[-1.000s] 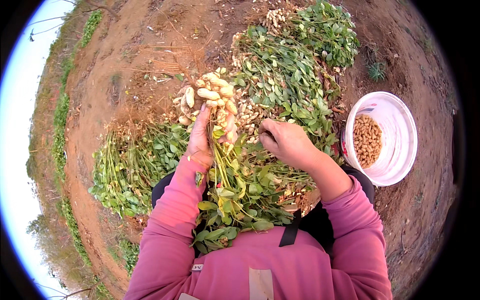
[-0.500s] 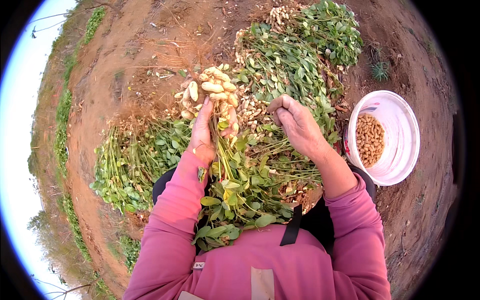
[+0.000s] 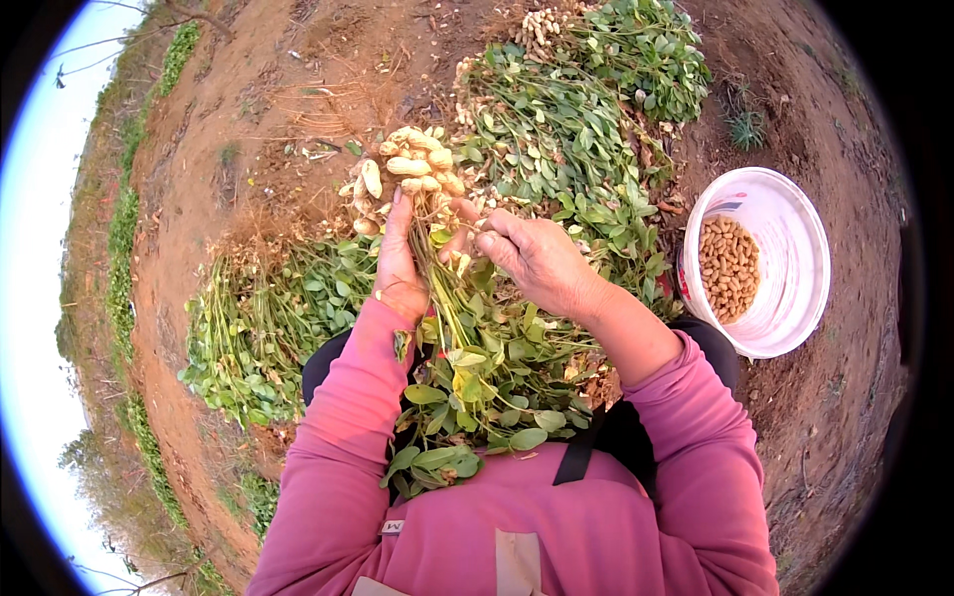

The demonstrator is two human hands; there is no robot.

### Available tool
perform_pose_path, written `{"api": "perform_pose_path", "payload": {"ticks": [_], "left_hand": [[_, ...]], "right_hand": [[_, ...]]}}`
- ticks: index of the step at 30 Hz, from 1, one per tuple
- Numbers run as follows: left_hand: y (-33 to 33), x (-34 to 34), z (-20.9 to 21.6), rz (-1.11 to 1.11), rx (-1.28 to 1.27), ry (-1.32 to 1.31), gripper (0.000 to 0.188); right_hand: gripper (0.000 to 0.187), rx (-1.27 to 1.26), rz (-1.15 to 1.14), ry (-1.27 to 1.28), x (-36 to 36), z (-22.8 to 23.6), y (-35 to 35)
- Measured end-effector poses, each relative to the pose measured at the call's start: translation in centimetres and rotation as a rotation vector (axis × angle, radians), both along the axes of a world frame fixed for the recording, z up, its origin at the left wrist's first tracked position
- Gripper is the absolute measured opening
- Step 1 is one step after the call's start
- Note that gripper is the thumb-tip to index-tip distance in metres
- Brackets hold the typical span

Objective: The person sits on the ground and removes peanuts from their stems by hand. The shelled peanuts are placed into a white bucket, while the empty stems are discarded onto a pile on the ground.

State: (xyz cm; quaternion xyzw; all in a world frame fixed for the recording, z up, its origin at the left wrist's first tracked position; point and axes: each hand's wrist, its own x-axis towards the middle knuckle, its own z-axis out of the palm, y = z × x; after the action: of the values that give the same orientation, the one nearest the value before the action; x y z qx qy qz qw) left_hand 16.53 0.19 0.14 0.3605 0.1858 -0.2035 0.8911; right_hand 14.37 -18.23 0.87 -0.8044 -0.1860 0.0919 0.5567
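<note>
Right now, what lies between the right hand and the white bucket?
Head view: leafy green plants lie between the right hand and white bucket, then some brown soil.

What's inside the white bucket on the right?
Unshelled tan peanuts lie inside the bucket, with its pale inner wall showing bare to their right. The top layer covers the bottom, so anything deeper can't be seen.
</note>
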Motion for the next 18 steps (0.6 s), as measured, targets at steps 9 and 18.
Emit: {"api": "perform_pose_path", "payload": {"ticks": [9,18], "left_hand": [[0.6,-0.7,0.5,-0.317,-0.335,-0.305,0.045],[-0.4,-1.2,0.5,-0.389,-0.162,-0.247,0.054]], "right_hand": [[0.027,0.994,-0.205,0.675,2.4,-0.6,-3.0],[0.027,0.623,-0.108,0.127,1.3,-0.5,1.8]]}}
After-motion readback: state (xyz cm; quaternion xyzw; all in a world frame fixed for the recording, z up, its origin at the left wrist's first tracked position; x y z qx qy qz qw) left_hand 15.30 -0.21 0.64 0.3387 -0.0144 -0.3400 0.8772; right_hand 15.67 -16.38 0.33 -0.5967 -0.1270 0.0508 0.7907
